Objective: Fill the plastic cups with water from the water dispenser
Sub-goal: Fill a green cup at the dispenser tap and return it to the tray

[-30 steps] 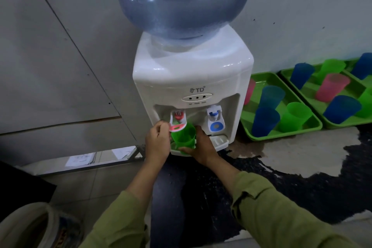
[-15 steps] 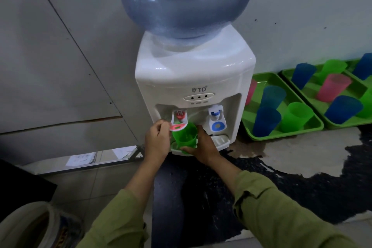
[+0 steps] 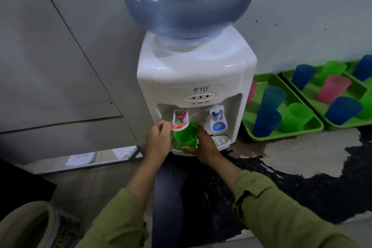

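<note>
In the head view, my right hand is wrapped round the green cup, thumb across its lower part and fingers behind it. It holds the cup tilted under the red tap of the water dispenser, just over the drip tray. My left hand has its fingers curled, pinching the red tap from the left. I cannot tell whether water is in the cup. To my right, more plastic cups sit in green trays.

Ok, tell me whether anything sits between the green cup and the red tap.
Nothing visible does. The right hand holds the green cup under the red tap, and the left hand grips that tap's lever.
</note>
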A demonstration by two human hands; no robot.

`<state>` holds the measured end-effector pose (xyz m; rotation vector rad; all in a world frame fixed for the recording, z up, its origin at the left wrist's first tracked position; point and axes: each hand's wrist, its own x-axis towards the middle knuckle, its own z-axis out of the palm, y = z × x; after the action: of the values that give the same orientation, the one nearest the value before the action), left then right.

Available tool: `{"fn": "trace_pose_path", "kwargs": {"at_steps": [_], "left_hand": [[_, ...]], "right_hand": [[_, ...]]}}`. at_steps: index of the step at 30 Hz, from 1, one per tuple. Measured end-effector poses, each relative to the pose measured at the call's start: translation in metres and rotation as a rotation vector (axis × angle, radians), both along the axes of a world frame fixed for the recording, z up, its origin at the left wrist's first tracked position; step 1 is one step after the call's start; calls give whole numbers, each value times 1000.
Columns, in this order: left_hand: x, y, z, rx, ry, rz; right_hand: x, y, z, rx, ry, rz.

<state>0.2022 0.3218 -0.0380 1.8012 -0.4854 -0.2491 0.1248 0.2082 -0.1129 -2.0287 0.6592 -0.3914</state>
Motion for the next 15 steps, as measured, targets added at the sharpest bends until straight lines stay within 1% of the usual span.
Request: {"fn": "trace_pose_path", "kwargs": {"at_steps": [8, 15], "left_hand": [[2, 4, 3, 34, -23, -53], [4, 4, 1, 31, 12, -56]], "right_hand": [[0, 0, 2, -3, -2, -4], [1, 0, 1, -7, 0, -11]]}}
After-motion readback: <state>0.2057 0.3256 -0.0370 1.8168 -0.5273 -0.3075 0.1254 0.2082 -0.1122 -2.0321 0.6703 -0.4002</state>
